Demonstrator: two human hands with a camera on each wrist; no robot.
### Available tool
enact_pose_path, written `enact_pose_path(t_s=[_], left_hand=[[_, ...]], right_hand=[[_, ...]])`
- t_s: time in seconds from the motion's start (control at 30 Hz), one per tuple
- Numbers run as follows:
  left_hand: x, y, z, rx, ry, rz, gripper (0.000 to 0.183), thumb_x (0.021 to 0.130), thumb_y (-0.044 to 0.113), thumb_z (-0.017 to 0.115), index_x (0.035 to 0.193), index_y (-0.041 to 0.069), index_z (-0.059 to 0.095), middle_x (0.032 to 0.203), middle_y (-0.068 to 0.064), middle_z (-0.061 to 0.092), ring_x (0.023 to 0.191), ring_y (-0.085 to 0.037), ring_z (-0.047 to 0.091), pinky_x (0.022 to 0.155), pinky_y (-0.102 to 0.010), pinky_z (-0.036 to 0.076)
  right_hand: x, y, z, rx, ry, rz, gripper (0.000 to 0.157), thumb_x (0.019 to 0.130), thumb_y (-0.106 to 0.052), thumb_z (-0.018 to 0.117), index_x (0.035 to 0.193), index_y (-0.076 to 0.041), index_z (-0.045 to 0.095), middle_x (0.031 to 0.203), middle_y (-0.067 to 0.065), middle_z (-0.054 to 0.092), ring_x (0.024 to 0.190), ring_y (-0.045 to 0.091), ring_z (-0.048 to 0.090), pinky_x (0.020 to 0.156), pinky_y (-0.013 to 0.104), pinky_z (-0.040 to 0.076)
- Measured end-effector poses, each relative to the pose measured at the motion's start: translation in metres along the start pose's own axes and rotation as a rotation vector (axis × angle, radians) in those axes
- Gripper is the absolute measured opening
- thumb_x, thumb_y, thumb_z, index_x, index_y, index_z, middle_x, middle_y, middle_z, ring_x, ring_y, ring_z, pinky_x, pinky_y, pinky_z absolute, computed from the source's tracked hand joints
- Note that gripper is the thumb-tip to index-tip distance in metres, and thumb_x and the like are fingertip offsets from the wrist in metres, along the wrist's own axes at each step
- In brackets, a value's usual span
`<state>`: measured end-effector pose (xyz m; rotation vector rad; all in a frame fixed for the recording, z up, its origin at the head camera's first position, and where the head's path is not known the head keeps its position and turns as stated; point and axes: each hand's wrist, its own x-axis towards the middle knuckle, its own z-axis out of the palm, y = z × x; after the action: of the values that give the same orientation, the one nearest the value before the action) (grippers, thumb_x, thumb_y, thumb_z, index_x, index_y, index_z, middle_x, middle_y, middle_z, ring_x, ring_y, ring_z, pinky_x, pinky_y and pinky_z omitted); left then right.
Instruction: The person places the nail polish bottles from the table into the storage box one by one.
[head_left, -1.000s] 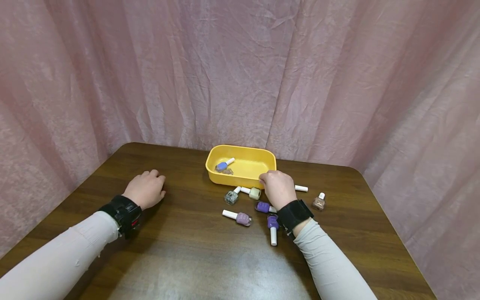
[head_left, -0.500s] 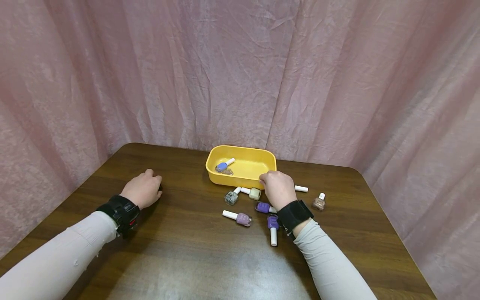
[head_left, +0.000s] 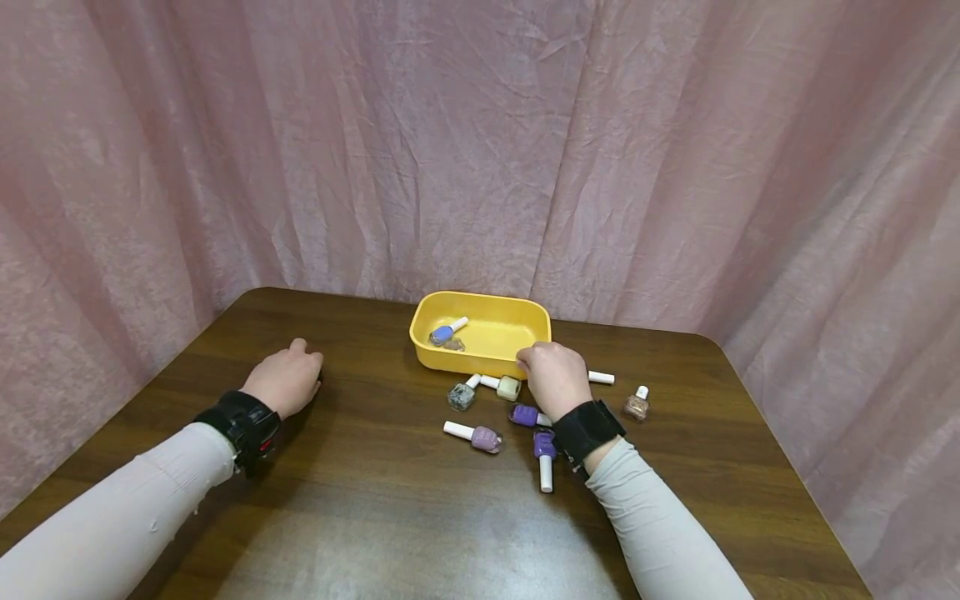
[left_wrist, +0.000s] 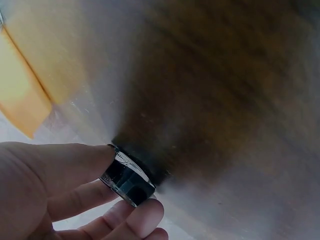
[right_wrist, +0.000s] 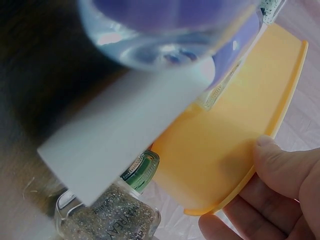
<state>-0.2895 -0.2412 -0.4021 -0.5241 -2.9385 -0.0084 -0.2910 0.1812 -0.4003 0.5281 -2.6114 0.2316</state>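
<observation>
At the left of the table, my left hand [head_left: 285, 382] pinches a small, dark, glossy bottle [left_wrist: 132, 180] between thumb and fingers. The left wrist view shows its glass edge and a silvery strip. My right hand [head_left: 557, 379] grips the near right rim of a yellow plastic tub [head_left: 465, 362], thumb on top of the edge and fingers underneath in the right wrist view. Inside the tub lie a blue nail polish bottle [head_left: 442, 335] and a brownish glittery one [head_left: 455, 343]. Two purple nail polish bottles, one upper [head_left: 524, 415] and one lower [head_left: 544, 444], lie beside my right wrist.
Before the tub lie a grey glitter bottle [head_left: 461, 396], a pale green one [head_left: 508, 388] and a lilac one [head_left: 486, 439]. Right of my hand are a white cap [head_left: 601, 377], its bottle hidden, and a copper glitter bottle [head_left: 637, 406]. A pink curtain [head_left: 480, 150] hangs behind.
My left hand has shifted slightly left and its fingers have drawn in; a dark object now shows at its fingertips. My right hand and the tub have stayed put.
</observation>
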Motion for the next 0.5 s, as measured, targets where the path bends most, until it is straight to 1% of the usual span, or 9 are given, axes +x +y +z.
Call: enact_pose_path(t_s=[0.17, 0.37, 0.5], left_hand=[[-0.0005, 0.0029, -0.0027, -0.007, -0.010, -0.012, 0.021, 0.094, 0.004, 0.084, 0.102, -0.010, 0.070, 0.096, -0.028, 0.056, 0.069, -0.039, 0.069, 0.065, -0.058, 0.062], [-0.0002, 0.0020, -0.0021, -0.007, 0.006, 0.002, 0.023, 0.093, 0.004, 0.086, 0.100, -0.010, 0.069, 0.095, -0.026, 0.055, 0.067, -0.038, 0.068, 0.063, -0.057, 0.062], [0.0011, 0.0017, -0.0012, -0.015, 0.007, 0.012, 0.023, 0.093, 0.004, 0.086, 0.099, -0.010, 0.069, 0.096, -0.026, 0.055, 0.068, -0.036, 0.067, 0.065, -0.055, 0.062]], right_hand=[[-0.0003, -0.0002, 0.0001, -0.002, 0.003, -0.003, 0.014, 0.099, -0.012, 0.083, 0.086, -0.014, 0.080, 0.077, 0.004, 0.071, 0.073, 0.028, 0.072, 0.066, 0.050, 0.058], [-0.0003, -0.0007, -0.0005, -0.005, 0.001, -0.004, 0.014, 0.100, -0.012, 0.083, 0.085, -0.014, 0.081, 0.076, 0.004, 0.070, 0.073, 0.027, 0.071, 0.066, 0.050, 0.058], [-0.0003, -0.0006, -0.0009, -0.007, 0.003, -0.005, 0.014, 0.100, -0.012, 0.083, 0.085, -0.014, 0.081, 0.076, 0.004, 0.070, 0.073, 0.028, 0.071, 0.066, 0.050, 0.058]])
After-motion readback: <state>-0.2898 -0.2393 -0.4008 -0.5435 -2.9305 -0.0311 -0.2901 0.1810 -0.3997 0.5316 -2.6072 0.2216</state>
